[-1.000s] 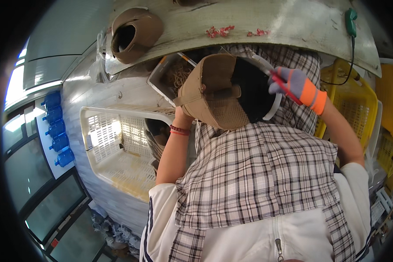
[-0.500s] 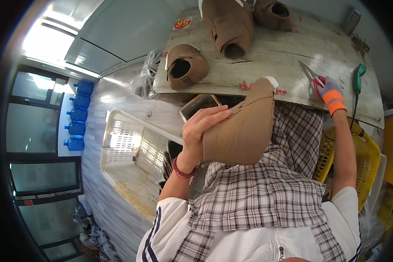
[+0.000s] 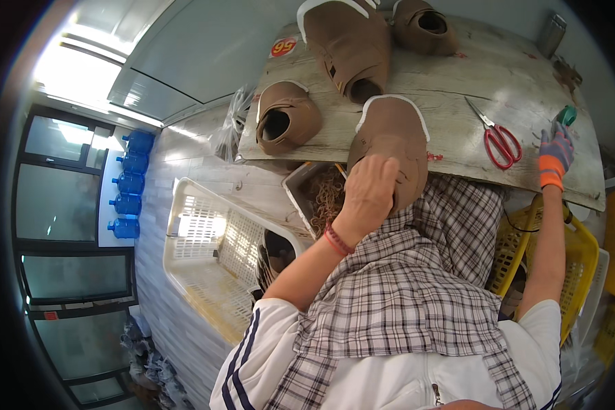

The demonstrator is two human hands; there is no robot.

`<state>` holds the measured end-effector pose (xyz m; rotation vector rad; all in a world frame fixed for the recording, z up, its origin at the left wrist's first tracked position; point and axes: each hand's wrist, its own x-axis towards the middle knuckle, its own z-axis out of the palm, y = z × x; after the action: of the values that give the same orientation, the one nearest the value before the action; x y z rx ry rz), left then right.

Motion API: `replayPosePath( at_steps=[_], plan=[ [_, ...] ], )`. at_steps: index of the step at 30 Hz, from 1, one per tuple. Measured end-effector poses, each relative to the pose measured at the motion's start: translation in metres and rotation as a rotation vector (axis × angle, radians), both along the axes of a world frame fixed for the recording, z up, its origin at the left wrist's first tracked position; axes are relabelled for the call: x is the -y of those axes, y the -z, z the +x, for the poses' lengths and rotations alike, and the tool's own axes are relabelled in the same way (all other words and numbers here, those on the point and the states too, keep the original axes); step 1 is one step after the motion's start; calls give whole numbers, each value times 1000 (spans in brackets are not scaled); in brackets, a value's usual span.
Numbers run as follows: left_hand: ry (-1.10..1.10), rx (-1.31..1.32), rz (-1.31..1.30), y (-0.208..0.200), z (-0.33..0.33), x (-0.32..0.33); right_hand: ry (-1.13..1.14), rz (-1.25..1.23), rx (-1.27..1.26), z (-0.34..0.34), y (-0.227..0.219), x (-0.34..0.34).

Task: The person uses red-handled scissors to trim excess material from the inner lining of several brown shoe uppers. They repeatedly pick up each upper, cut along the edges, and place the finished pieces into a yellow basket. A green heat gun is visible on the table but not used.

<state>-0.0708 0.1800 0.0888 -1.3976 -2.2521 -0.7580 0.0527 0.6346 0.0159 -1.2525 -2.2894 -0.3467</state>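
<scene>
My left hand (image 3: 370, 195) grips a brown shoe upper (image 3: 393, 130) with a white edge, held over my lap at the table's front edge. Its fingers are partly tucked in at the shoe's opening. At the right of the table, my right hand (image 3: 555, 156), in a grey and orange glove, is closed around a green corded hand tool (image 3: 566, 115); the lower part of the tool is hidden by the glove. Red-handled scissors (image 3: 502, 145) lie on the table between the hands, blades pointing away. Three more brown uppers, one at left (image 3: 288, 117), stand farther back.
The worn wooden table (image 3: 471, 75) bears red scraps and a round red sticker (image 3: 282, 47). A white basket (image 3: 229, 253) stands at left, beside a bin of brown scraps (image 3: 324, 198). Yellow baskets (image 3: 574, 253) are at right. Blue water bottles (image 3: 126, 183) line the far left.
My right hand has let go of the scissors, leaving them on the table, and moved right onto the green tool. My left hand has turned the shoe upper so its white edge faces away.
</scene>
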Motion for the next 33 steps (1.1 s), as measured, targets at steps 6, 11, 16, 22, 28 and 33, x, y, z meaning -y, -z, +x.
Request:
replayPosePath(
  at_steps=[6,11,16,22,28,33],
  plan=[
    [32,267,131,12,51,18,174,-280,50,10,40,-132],
    [-53,303,-291,-5,59,20,186,-500,179,-7,39,-171],
    [-169,272,-395,4,50,3,141,-572,61,20,35,-232],
    [-82,1178,365,-27,48,45,-216,-1194,-742,75,19,-116],
    [301,1415,906,-44,33,25,-465,-1225,-847,119,-56,104],
    [436,1570,1072,-48,19,-7,-572,-1343,-792,110,-95,249]
  ],
)
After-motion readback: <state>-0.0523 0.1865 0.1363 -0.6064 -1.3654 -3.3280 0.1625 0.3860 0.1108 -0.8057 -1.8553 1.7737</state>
